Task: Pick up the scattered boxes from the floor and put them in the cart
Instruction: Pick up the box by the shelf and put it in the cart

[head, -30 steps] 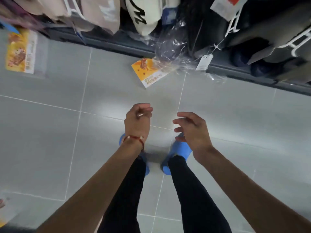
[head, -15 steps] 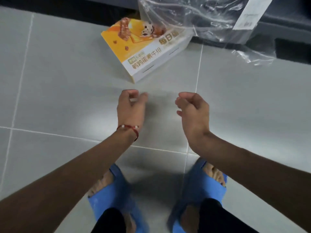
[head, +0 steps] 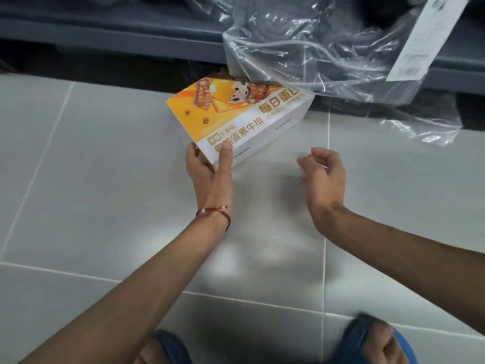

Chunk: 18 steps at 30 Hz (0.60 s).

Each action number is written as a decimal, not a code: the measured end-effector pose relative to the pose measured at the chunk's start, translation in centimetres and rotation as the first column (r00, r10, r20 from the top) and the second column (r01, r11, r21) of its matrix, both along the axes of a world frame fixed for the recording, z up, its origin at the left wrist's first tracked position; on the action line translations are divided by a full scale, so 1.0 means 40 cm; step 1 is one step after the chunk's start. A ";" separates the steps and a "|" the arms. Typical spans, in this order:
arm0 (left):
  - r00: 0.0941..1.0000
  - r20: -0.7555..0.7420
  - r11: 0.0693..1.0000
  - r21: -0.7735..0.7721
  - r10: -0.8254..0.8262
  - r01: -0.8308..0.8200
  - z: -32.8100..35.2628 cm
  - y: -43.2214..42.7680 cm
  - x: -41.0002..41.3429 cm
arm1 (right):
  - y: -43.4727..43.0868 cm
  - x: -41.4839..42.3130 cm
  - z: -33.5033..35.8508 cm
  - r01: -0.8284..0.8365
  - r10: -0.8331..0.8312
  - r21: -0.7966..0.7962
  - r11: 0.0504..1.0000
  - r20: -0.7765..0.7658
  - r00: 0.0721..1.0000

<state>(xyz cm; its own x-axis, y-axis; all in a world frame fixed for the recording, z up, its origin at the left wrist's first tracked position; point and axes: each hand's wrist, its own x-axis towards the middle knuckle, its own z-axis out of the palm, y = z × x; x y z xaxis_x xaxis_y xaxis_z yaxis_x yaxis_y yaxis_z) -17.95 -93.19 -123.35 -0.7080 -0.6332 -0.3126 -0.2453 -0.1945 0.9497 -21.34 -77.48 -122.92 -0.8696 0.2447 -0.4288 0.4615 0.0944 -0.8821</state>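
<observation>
Since half a second ago, the left hand [head: 210, 169] has moved forward from short of the snack box [head: 244, 114] to its near corner. The view has also come in closer to the floor.

Grey tiled floor [head: 105, 206] fills most of the view, with pale grout lines. A dark grey shelf base [head: 105, 27] runs along the top edge. A clear plastic bag [head: 328, 48] with dark contents hangs from the shelf area at upper right, and its lower folds reach the floor. A white printed tag [head: 425, 40] lies against the bag.

The snack box, orange and white with printed lettering, sits at the foot of the shelf base. Its far corner is tucked under the plastic bag. It appears tilted, but whether it is off the floor cannot be told.

The left hand is clamped on the box's near corner, thumb on the top face and fingers on the left side. The right hand [head: 322, 174] is apart from the box, fingers loosely curled, holding nothing.

Blue slippers [head: 367, 334] show blurred at the bottom edge. A red string bracelet [head: 215, 212] circles the left wrist.
</observation>
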 end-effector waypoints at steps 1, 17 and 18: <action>1.000 0.002 1.000 -0.011 -0.004 0.004 0.001 0.001 -0.001 | 0.007 0.000 0.001 -0.010 0.010 0.006 1.000 0.002 1.000; 0.999 0.038 0.999 -0.029 -0.015 0.016 -0.003 -0.065 0.030 | 0.011 -0.109 -0.006 -0.166 0.164 -0.119 0.979 -0.024 0.986; 0.999 0.039 0.999 -0.032 -0.031 0.033 -0.003 -0.071 0.035 | 0.005 -0.110 0.000 -0.187 0.184 -0.126 0.974 -0.036 0.982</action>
<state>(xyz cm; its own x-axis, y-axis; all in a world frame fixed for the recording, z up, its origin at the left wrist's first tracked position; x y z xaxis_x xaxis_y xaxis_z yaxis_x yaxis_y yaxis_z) -16.55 -96.03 -123.46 -0.7161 -0.6208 -0.3192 -0.2872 -0.1548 0.9453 -25.75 -77.28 -122.94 -0.9050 0.0228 -0.4248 0.4254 0.0621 -0.9029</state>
